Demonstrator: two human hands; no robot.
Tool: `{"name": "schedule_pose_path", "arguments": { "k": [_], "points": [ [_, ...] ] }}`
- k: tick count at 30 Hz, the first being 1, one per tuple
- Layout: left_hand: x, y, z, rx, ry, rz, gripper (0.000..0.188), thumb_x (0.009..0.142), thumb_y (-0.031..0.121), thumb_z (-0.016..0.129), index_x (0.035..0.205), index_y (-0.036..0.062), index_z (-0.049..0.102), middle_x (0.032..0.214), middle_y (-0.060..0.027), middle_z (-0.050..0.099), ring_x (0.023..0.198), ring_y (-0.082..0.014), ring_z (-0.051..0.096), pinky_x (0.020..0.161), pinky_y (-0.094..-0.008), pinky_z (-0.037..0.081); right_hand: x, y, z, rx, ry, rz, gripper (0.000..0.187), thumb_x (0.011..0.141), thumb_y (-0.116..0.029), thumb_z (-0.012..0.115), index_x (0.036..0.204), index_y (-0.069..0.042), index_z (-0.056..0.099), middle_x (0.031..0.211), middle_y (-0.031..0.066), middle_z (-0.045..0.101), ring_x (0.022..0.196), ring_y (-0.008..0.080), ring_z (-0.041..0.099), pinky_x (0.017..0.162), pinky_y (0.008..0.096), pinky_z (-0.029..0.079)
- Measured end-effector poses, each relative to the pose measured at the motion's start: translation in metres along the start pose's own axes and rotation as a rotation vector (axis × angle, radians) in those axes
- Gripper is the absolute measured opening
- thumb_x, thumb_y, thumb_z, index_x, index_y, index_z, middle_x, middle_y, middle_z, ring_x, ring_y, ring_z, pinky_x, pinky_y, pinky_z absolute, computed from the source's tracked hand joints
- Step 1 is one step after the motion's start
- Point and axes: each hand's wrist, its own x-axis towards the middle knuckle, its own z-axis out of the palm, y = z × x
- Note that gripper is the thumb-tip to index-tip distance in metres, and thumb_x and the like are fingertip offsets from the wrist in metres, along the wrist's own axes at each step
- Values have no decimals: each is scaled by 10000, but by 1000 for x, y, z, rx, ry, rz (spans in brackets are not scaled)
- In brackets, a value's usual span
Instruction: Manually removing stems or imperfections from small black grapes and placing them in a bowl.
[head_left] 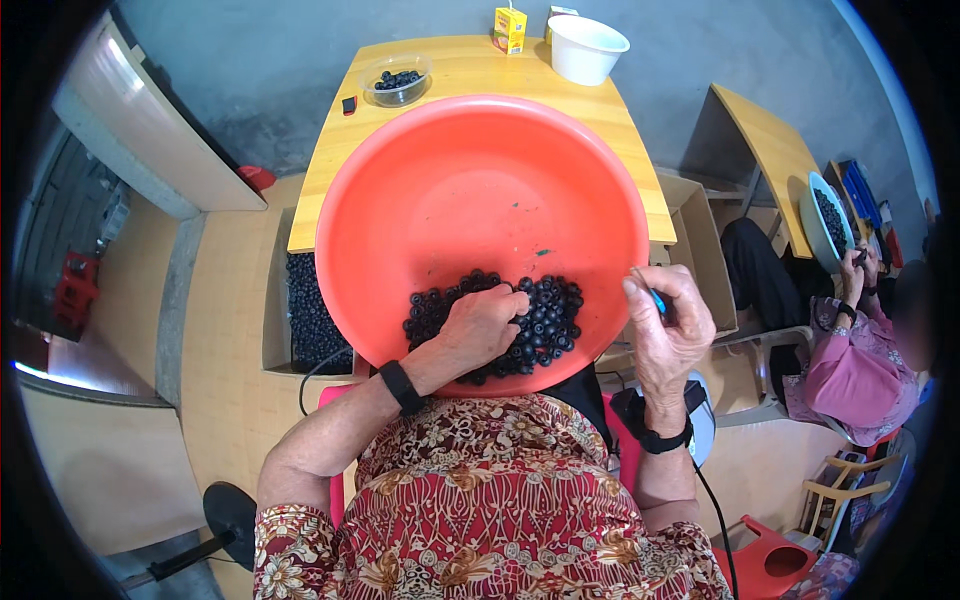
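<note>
Single fisheye view from the wearer's head, looking steeply down and forward, red basin (470, 190) close below, counter (475, 66) on the far side, straight edges bending toward a dark rim

Most fingertips of the left hand (482, 325) were hidden among dark round pieces (548, 318). The right hand (668, 325) partly covered a slim blue tool (657, 301). Rightward of it, a co-worker's head (913, 312) was blurred.

Your red basin (470, 190) is smooth plastic, soft sheen. Black round pieces (548, 325) in it look smooth, glossy. Your top (490, 490): printed cloth, matt. Table (480, 65): smooth wood-look. White tub (588, 55): smooth plastic. Right-side box (706, 250): matt cardboard.
</note>
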Motion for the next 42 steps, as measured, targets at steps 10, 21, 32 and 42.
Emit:
{"name": "schedule_pose_path", "arguments": {
  "k": [10, 21, 32, 42],
  "points": [
    [-1, 45, -64, -872, -8, -280, 164, 851, -12, 669, 996, 3, 595, 934, -28, 649, 904, -85, 633, 809, -247, 531, -11, -10, 26, 72, -444, -22, 144, 772, 25, 723, 911, 9, 688, 841, 130, 670, 763, 230, 669, 663, 313, 524],
    [-11, 59, -75, -1164, 82, -232, 208, 882, -33, 626, 1087, -3, 605, 994, -52, 656, 932, -97, 642, 821, -239, 529, -15, -17, 31, 197, -405, 96, 107, 800, 19, 715, 901, 2, 681, 849, 91, 644, 726, 153, 609, 627, 266, 474],
    [-16, 73, -74, -1258, 184, -208, 218, 867, -57, 635, 1052, 26, 555, 1035, -61, 635, 980, -109, 630, 882, -259, 527, -14, -15, 26, 238, -371, -16, 164, 832, -53, 721, 982, 10, 709, 868, 112, 683, 744, 171, 630, 630, 276, 486],
    [-23, 76, -80, -1264, 172, -240, 242, 867, -48, 654, 1100, 8, 616, 1023, -47, 660, 974, -104, 638, 868, -260, 539, -7, -22, 16, 76, -246, -190, 208, 799, -38, 723, 1002, 6, 725, 858, 119, 692, 711, 224, 646, 629, 310, 505]
  ]
}}
